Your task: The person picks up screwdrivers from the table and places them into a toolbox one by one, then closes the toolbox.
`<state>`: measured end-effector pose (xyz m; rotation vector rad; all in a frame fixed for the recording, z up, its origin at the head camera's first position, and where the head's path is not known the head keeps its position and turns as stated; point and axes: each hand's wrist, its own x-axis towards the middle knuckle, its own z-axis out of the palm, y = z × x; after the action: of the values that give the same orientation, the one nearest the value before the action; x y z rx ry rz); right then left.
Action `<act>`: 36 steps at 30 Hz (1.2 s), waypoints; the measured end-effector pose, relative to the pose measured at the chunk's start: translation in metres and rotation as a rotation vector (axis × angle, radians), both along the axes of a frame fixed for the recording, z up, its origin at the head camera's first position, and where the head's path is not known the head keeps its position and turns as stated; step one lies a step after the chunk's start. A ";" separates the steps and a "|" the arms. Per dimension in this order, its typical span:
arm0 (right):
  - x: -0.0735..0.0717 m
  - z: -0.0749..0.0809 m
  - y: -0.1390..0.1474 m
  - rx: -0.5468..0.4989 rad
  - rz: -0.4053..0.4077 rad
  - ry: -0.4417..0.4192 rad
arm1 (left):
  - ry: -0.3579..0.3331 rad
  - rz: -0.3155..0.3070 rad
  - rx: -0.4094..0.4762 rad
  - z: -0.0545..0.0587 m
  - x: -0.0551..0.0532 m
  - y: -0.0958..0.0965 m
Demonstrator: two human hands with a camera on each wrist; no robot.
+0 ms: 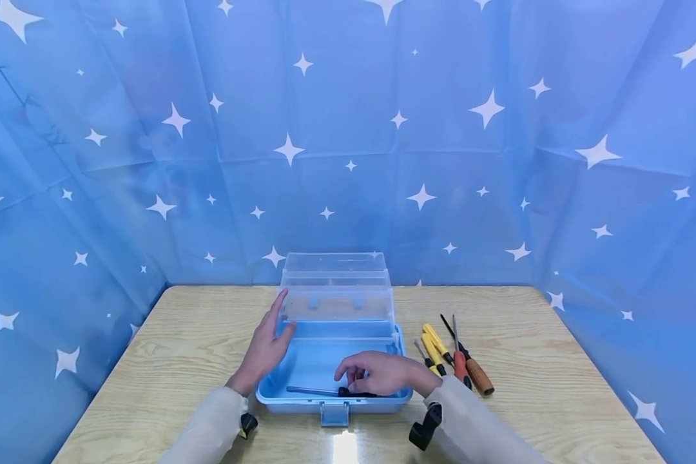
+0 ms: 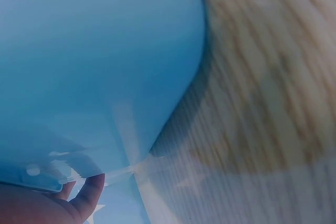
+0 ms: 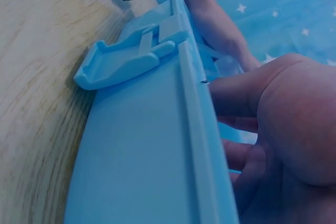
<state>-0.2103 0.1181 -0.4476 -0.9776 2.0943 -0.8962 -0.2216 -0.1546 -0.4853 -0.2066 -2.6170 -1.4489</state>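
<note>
A light blue toolbox (image 1: 307, 407) stands on the table, its clear lid (image 1: 336, 280) raised at the back. My left hand (image 1: 267, 348) is at the box's left side, with thumb and fingers spread and fairly straight by the lid's left edge. In the left wrist view, its fingers (image 2: 89, 195) reach the clear edge beside the blue wall. My right hand (image 1: 379, 372) is down inside the box at the front, fingers bent around the black handle of a screwdriver (image 1: 313, 390). The screwdriver's shaft points left along the front wall. In the right wrist view that wall hides the screwdriver.
Right of the box, several tools lie in a loose group: yellow-handled tools (image 1: 432, 345), a red-handled screwdriver (image 1: 460, 364) and a wooden-handled one (image 1: 480, 379). The front latch (image 1: 334, 414) hangs down. A blue star-patterned curtain (image 1: 348, 129) stands behind the table.
</note>
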 end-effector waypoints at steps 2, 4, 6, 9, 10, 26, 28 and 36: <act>0.001 0.002 0.002 -0.010 0.006 0.002 | -0.008 -0.001 0.002 0.000 0.000 0.000; 0.002 0.003 0.004 -0.018 0.010 0.007 | -0.014 -0.002 0.001 0.000 0.000 0.000; 0.003 0.005 0.006 -0.021 0.011 0.010 | -0.011 -0.007 -0.002 -0.001 0.000 0.000; 0.004 0.009 0.010 -0.022 0.009 0.016 | 0.000 -0.011 -0.005 -0.002 -0.001 0.000; 0.005 0.010 0.011 -0.022 0.006 0.018 | 0.006 -0.013 -0.006 -0.002 -0.001 0.000; 0.005 0.027 0.051 -0.166 0.006 0.126 | -0.005 0.004 -0.011 0.000 -0.001 0.002; 0.006 0.029 0.056 -0.184 -0.025 0.139 | -0.007 0.004 -0.009 0.000 -0.001 0.001; 0.011 0.034 0.083 -0.241 -0.189 0.245 | -0.005 0.003 -0.002 -0.001 -0.002 0.000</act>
<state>-0.1995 0.2014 -0.4137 -1.0698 2.3546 -1.1981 -0.2235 -0.1545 -0.4863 -0.1987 -2.6220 -1.4476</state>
